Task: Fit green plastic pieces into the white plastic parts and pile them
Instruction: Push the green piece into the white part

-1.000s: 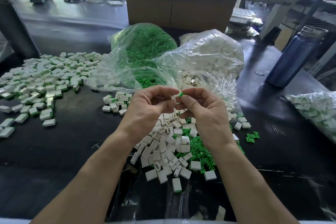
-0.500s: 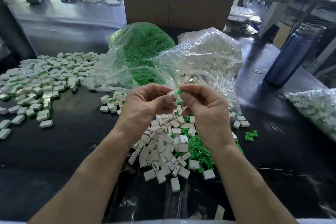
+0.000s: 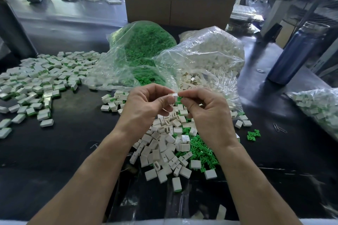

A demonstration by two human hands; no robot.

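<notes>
My left hand (image 3: 146, 104) and my right hand (image 3: 204, 113) meet above the table, fingertips together. Between them sits a small white plastic part (image 3: 173, 95), pinched by both; a bit of green piece (image 3: 178, 99) shows just under it by my right fingers. Below the hands lies a heap of loose white parts (image 3: 164, 144) mixed with loose green pieces (image 3: 203, 153). A wide spread of fitted white-and-green parts (image 3: 42, 80) covers the table at the left.
Behind the hands stand an open clear bag of green pieces (image 3: 142, 45) and one of white parts (image 3: 210, 55). A blue bottle (image 3: 294, 55) stands at the right, another filled bag (image 3: 318, 106) at the right edge, a cardboard box (image 3: 179, 5) behind.
The white part has come into sight between my fingertips where earlier mostly the green piece showed. Both hands stay close together at the same spot.
</notes>
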